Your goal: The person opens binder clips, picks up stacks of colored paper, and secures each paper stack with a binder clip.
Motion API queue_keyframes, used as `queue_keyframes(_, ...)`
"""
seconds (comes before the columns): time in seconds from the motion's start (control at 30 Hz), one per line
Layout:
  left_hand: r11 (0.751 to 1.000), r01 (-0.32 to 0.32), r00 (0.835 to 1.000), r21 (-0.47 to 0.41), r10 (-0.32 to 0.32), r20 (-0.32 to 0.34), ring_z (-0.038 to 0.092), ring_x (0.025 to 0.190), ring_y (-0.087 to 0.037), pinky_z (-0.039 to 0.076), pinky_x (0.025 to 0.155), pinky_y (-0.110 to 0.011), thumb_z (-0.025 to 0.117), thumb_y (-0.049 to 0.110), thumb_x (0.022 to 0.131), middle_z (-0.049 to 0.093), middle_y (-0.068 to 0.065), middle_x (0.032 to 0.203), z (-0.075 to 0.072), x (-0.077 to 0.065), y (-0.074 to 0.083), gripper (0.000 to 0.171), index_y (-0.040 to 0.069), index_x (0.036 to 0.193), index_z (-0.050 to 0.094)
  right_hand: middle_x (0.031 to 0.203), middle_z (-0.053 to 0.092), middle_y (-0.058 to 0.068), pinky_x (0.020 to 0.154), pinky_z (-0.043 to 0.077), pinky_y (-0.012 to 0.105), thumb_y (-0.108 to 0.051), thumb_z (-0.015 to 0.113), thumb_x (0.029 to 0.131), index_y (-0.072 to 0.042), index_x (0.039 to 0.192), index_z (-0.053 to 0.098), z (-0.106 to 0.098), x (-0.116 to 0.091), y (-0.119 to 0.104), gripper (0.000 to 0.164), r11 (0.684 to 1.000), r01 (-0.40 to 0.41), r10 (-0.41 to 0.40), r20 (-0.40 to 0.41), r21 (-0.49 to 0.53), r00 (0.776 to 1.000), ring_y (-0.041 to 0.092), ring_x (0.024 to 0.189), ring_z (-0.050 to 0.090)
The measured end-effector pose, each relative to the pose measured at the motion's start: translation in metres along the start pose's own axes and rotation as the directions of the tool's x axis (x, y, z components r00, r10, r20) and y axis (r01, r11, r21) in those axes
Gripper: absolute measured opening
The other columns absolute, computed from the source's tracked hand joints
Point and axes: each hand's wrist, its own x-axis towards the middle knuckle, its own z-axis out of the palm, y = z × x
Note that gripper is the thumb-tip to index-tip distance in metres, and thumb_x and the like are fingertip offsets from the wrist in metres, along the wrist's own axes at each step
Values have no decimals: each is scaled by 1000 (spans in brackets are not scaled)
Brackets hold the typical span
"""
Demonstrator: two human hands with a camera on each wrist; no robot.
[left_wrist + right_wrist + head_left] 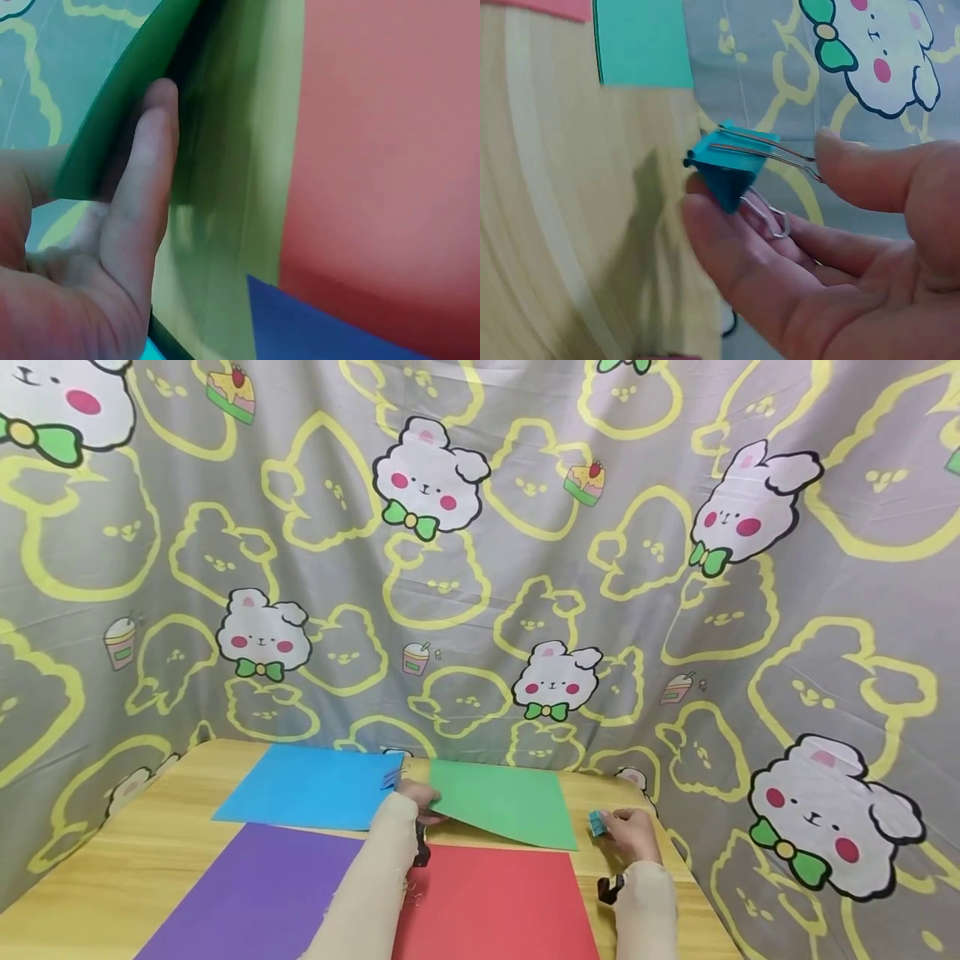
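Clock positions taken from where the four sheets meet. Nearest you, on the yellowish wood-grain table [82, 877], a rectangular purple paper sheet [255, 885] is lying at 8 o'clock and a rectangular red paper sheet [491, 902] at 4 o'clock. Farther out, your right hand [633, 833] is pinching a small teal binder clip with wire handles [735, 161], thumb against one handle; you are holding it above the tabletop, just off the 3 o'clock edge of a rectangular green paper sheet [502, 802]. The green sheet is lying at 2 o'clock; your left hand [420, 797] is pinching its raised 8 o'clock corner between thumb and fingers. A rectangular blue paper sheet [311, 785] is lying at 10 o'clock. Behind, a grey rabbit-print cloth [450, 577] is hanging.
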Motion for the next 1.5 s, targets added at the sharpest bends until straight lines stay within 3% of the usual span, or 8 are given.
queue_keyframes(0.23,988,-62,998,143,65,-17,71,59,-27,64,57,-36,50,-10,91,62,-28,93,-3,6,-5,19,-18,107,57,138,52,42,86,63,30,-14,63,103,26,143,40,2,-3,-7,61,970,2,14,-65,242,998,20,100,70)
queue_keyframes(0.4,986,-94,996,141,94,7,71,57,-25,63,54,-34,44,-9,94,65,-27,89,-4,6,-6,15,-9,92,59,106,74,15,78,61,20,-11,62,103,23,143,43,-2,-2,-6,56,929,5,40,-114,370,993,7,87,72)
queue_keyframes(0.6,990,-126,989,-57,130,68,75,94,-44,66,73,-41,44,-11,97,59,-40,123,-2,8,-9,37,-20,132,52,77,74,-12,76,61,19,-9,61,103,7,129,64,-8,-1,-5,31,869,0,87,-153,495,984,1,76,72)
queue_keyframes(0.73,975,-137,980,-177,159,121,68,115,-49,65,83,-45,42,-12,99,53,-43,135,-2,13,-14,48,-20,146,41,75,75,-14,77,61,18,-10,61,103,-8,113,71,-12,0,0,14,844,-6,109,-161,537,981,0,77,73)
queue_keyframes(0.87,963,-150,969,-223,188,158,67,118,-49,64,88,-45,42,-10,102,53,-43,135,-4,13,-15,43,-21,144,42,77,76,-15,79,61,18,-12,63,103,-10,119,70,-13,-1,2,18,831,-12,123,-163,556,979,0,78,73)
queue_keyframes(1.03,953,-171,958,-249,220,184,68,117,-48,64,89,-40,44,-7,104,55,-42,135,-5,11,-12,39,-20,141,47,78,76,-15,79,60,17,-17,65,103,-18,102,71,-15,-1,3,6,817,-14,132,-163,576,978,0,79,73)
queue_keyframes(1.23,945,-170,956,-279,227,187,67,118,-48,63,89,-42,44,-6,106,56,-42,135,-9,8,-9,39,-20,142,47,78,77,-15,80,60,17,-20,64,103,-26,87,71,-13,-1,4,19,822,-13,130,-165,570,978,0,80,74)
queue_keyframes(1.5,946,-205,943,-252,260,209,72,112,-41,64,88,-41,47,-1,107,59,-39,134,-19,3,-8,39,-18,141,48,78,77,-14,75,60,16,-23,66,102,-19,99,72,-9,-1,5,8,826,-1,142,-207,564,968,1,80,74)
